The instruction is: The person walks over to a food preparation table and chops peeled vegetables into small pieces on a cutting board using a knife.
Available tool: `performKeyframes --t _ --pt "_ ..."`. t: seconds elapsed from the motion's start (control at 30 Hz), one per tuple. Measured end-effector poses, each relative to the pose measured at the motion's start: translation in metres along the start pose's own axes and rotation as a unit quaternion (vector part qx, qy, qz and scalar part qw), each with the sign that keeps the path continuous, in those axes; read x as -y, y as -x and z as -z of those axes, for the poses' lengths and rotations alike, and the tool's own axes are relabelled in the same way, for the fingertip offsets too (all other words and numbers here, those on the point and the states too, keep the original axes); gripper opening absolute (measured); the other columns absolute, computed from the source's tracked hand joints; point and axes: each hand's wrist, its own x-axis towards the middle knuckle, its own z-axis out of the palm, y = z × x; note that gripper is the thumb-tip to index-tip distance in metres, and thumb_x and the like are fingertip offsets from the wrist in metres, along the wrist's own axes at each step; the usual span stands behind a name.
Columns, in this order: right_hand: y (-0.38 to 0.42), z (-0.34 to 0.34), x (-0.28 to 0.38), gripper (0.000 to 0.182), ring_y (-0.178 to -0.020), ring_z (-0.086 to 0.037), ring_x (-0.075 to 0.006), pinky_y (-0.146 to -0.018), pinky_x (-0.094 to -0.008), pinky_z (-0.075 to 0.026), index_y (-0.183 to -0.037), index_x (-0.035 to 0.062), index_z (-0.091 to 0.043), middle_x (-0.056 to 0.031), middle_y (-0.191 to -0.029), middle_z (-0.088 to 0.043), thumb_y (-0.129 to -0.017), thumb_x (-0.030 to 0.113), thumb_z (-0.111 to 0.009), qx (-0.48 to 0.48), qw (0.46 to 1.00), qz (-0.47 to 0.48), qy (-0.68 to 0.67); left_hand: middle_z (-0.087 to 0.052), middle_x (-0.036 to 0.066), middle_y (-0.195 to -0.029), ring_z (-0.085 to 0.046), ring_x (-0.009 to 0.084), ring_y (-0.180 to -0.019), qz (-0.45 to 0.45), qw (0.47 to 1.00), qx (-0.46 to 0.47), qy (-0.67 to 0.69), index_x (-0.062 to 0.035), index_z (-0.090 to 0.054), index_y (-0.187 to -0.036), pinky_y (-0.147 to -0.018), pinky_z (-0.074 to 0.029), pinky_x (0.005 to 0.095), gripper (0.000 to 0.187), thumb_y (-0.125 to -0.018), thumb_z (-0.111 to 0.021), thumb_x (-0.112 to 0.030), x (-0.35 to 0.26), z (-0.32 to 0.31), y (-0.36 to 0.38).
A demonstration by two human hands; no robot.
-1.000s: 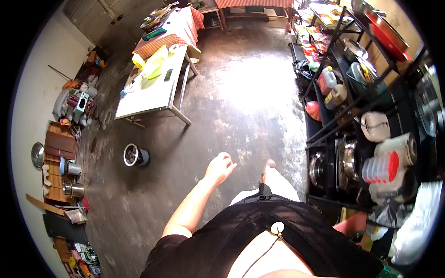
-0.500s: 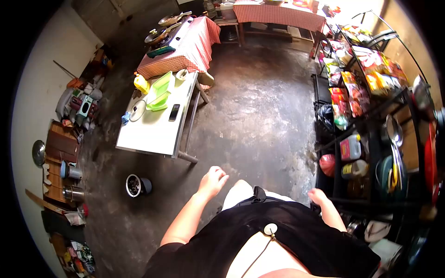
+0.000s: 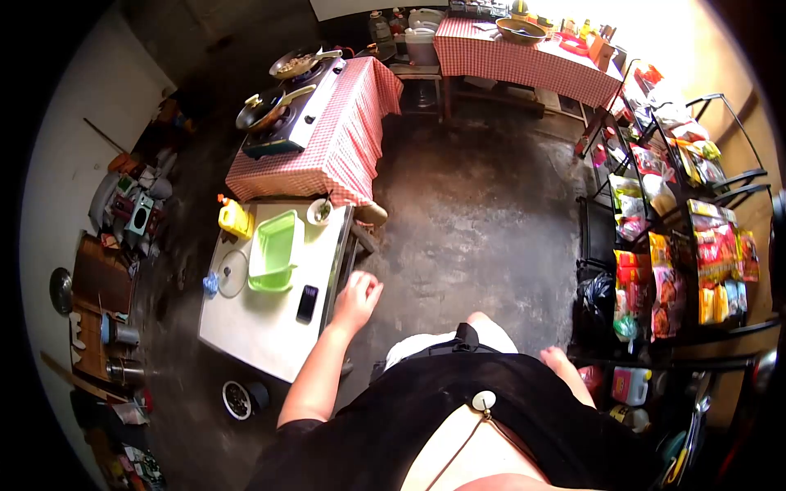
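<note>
While the left hand (image 3: 356, 301) hangs in front of the body, just beside the long edge of the white surface (image 3: 246, 335), its fingers curl loosely, half open, with nothing seen in them. Lower and to the other side, the right hand (image 3: 557, 358) is partly in view near the black rack (image 3: 704, 337); its fingers are too blurred to tell whether they are open or closed, and no held thing shows.

Nearest to the left hand on the surface is the dark phone (image 3: 308, 304), lying flat and apart from the fingers. Beside it is a green basket (image 3: 277, 245), with a clear lid (image 3: 233, 274) next to that and a blue bundle (image 3: 210, 285) at the far edge. A yellow bottle (image 3: 236, 219) and a small bowl (image 3: 319, 212) stand at the end towards the stove (image 3: 282, 135).

As for progress, food is already in the rear pan (image 3: 286, 64) on the stove, and a second pan (image 3: 264, 117) sits in front of it; whether either is being heated cannot be told. The phone, basket and lid are all out of the hands, so no handling seems to be under way. How much is left cannot be judged from this view. Food packets (image 3: 716, 250) lie on the rack, well apart from the left hand.
</note>
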Motion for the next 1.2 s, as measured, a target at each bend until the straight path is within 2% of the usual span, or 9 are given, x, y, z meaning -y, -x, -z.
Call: performKeyframes --t 0.23,0.43,0.5,0.53,0.63,0.67,0.87,1.07,1.2 --pt "-0.125 0.082 0.063 0.032 -0.070 -0.060 -0.0285 -0.063 -0.0391 -0.048 -0.085 -0.0009 -0.062 -0.0154 -0.079 -0.063 -0.084 0.030 -0.051 0.019 0.993 -0.107 0.053 -0.053 0.009 -0.085 -0.058 0.0213 -0.068 -0.154 0.984 -0.026 0.086 -0.0053 -0.055 -0.087 -0.060 -0.047 0.0310 0.015 -0.085 -0.059 -0.020 -0.052 -0.007 -0.269" --pt "-0.299 0.195 0.180 0.038 -0.082 -0.061 -0.0337 -0.072 -0.0412 -0.049 -0.090 -0.0025 -0.062 -0.0199 -0.090 -0.063 -0.086 0.032 -0.048 0.009 0.978 -0.086 0.190 -0.052 0.009 -0.082 -0.058 0.0224 -0.065 -0.092 0.990 -0.028 0.101 -0.0058 -0.054 -0.087 -0.058 -0.046 0.0321 0.015 -0.085 -0.058 -0.020 -0.006 -0.022 -0.392" --pt "-0.376 0.237 0.262 0.040 -0.086 -0.061 -0.0355 -0.075 -0.0419 -0.049 -0.092 -0.0030 -0.063 -0.0214 -0.093 -0.063 -0.087 0.033 -0.047 -0.037 0.962 -0.032 0.268 -0.053 0.009 -0.081 -0.058 0.0229 -0.064 -0.076 0.993 -0.056 0.064 -0.0060 -0.054 -0.086 -0.056 -0.046 0.0325 0.014 -0.084 -0.059 -0.019 0.016 -0.013 -0.421" --pt "-0.413 0.263 0.321 0.044 -0.103 -0.053 -0.0378 -0.089 -0.0411 -0.043 -0.100 -0.0030 -0.061 -0.0243 -0.105 -0.058 -0.087 0.037 -0.046 -0.041 0.975 -0.047 0.211 -0.053 0.009 -0.082 -0.058 0.0248 -0.066 -0.063 0.994 -0.069 0.061 -0.0054 -0.054 -0.085 -0.057 -0.046 0.0338 0.014 -0.084 -0.059 -0.018 0.032 -0.014 -0.435" --pt "-0.494 0.314 0.502 0.042 -0.090 -0.058 -0.0393 -0.079 -0.0450 -0.046 -0.085 -0.0030 -0.061 -0.0240 -0.090 -0.061 -0.086 0.037 -0.049 -0.149 0.936 0.171 0.267 -0.054 0.011 -0.083 -0.056 0.0282 -0.073 -0.038 0.987 -0.141 0.060 -0.0040 -0.053 -0.084 -0.061 -0.046 0.0348 0.014 -0.084 -0.058 -0.017 0.063 0.001 -0.469" --pt "-0.507 0.319 0.570 0.042 -0.092 -0.058 -0.0386 -0.080 -0.0446 -0.046 -0.088 -0.0027 -0.060 -0.0229 -0.092 -0.061 -0.086 0.037 -0.049 -0.151 0.926 0.206 0.278 -0.053 0.011 -0.083 -0.056 0.0283 -0.074 -0.027 0.988 -0.146 0.043 -0.0034 -0.053 -0.084 -0.062 -0.046 0.0345 0.014 -0.085 -0.058 -0.016 0.073 0.011 -0.479" --pt "-0.589 0.279 0.856 0.033 -0.087 -0.060 -0.0356 -0.075 -0.0437 -0.048 -0.090 0.0085 -0.062 -0.0167 -0.090 -0.064 -0.086 0.040 -0.050 -0.128 0.915 0.267 0.276 -0.053 0.010 -0.083 -0.056 0.0257 -0.071 0.078 0.968 -0.236 0.025 -0.0034 -0.053 -0.084 -0.059 -0.046 0.0334 0.011 -0.085 -0.057 -0.014 0.136 0.034 -0.549" --pt "-0.623 0.233 1.068 0.031 -0.083 -0.061 -0.0342 -0.070 -0.0445 -0.048 -0.086 0.0084 -0.058 -0.0154 -0.084 -0.064 -0.085 0.039 -0.051 -0.083 0.848 0.449 0.269 -0.054 0.010 -0.086 -0.057 0.0228 -0.070 0.172 0.943 -0.283 0.034 -0.0051 -0.055 -0.086 -0.060 -0.047 0.0314 0.006 -0.083 -0.058 -0.010 0.154 0.081 -0.631" --pt "-0.654 0.205 1.196 0.030 -0.082 -0.061 -0.0350 -0.069 -0.0458 -0.048 -0.096 0.0086 -0.052 -0.0166 -0.085 -0.064 -0.087 0.037 -0.049 -0.086 0.809 0.503 0.292 -0.056 0.010 -0.086 -0.058 0.0223 -0.069 0.216 0.915 -0.339 0.026 -0.0035 -0.057 -0.083 -0.059 -0.048 0.0312 0.005 -0.080 -0.059 -0.006 0.153 0.088 -0.658"
